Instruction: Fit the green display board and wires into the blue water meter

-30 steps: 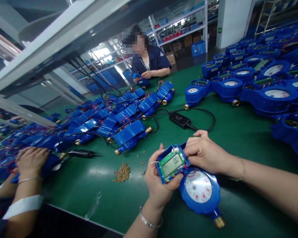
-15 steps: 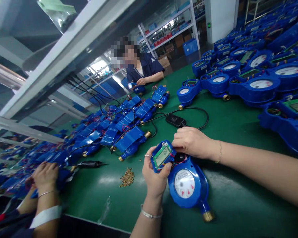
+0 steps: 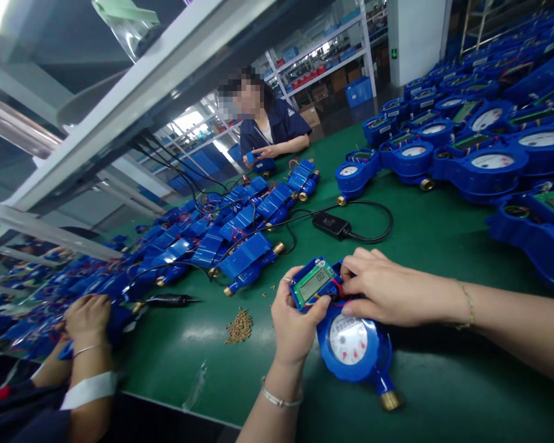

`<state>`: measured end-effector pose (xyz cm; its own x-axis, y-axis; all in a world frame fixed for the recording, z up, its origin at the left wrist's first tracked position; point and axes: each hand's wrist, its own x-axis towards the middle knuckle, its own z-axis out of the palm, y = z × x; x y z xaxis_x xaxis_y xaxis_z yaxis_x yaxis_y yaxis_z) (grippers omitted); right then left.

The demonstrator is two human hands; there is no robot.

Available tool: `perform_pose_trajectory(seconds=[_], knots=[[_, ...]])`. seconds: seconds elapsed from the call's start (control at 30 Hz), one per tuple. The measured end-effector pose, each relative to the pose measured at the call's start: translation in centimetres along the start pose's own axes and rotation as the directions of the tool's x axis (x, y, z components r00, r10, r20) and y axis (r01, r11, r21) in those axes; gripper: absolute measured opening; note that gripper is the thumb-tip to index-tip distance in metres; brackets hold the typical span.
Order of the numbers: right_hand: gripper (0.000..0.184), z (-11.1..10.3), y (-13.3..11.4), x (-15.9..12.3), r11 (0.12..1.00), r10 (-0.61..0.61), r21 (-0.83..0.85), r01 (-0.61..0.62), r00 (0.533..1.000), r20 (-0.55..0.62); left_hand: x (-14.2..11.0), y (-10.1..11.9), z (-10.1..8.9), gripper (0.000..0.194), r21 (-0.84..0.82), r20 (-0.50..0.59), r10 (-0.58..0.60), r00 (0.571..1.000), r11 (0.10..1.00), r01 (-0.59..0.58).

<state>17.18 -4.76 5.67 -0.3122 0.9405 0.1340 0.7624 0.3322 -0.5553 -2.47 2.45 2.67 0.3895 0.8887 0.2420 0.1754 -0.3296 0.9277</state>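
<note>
My left hand (image 3: 293, 323) is closed around a blue-cased display module (image 3: 314, 284), its thumb along the lower edge and the LCD facing up. Next to it lies a blue water meter (image 3: 325, 354) with a white round dial (image 3: 348, 339) and a brass threaded end (image 3: 391, 400). Over the meter's upper part, my right hand (image 3: 383, 286) has its fingers curled in on thin red wires (image 3: 336, 288) beside the module. The fingertips partly cover the wires and the compartment below them.
Brass screws (image 3: 239, 326) lie piled left of my hands. A black electric screwdriver (image 3: 173, 300) rests farther left, near a co-worker's hand (image 3: 88, 317). Behind are a black cabled box (image 3: 331, 225) and rows of blue meters (image 3: 247, 255). Another person (image 3: 274, 126) sits across the table.
My right hand has shifted toward me over the meter, its fingers now lower at the red wires. The module is still in my left hand, turned slightly. The view has shifted a little.
</note>
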Motion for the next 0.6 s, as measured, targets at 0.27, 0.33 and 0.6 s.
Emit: perform_pose_trajectory(seconds=[0.27, 0.33, 0.6], knots=[[0.017, -1.1, 2.0, 2.4, 0.998, 0.022, 0.056, -0.028, 0.994, 0.105, 0.9, -0.6, -0.3, 0.068, -0.055, 0.085, 0.042, 0.996, 0.998, -0.038], [0.016, -1.3, 2.7, 3.2, 0.997, -0.004, 0.073, -0.005, 0.992, 0.124, 1.4, -1.3, -0.5, 0.073, -0.068, 0.096, 0.065, 0.993, 0.996, -0.059], [0.012, -0.4, 3.5, 4.6, 0.982, 0.0, 0.191, -0.007, 0.999, 0.038, 3.7, -2.7, -2.0, 0.083, -0.002, 0.162, 0.153, 0.975, 0.988, -0.154]])
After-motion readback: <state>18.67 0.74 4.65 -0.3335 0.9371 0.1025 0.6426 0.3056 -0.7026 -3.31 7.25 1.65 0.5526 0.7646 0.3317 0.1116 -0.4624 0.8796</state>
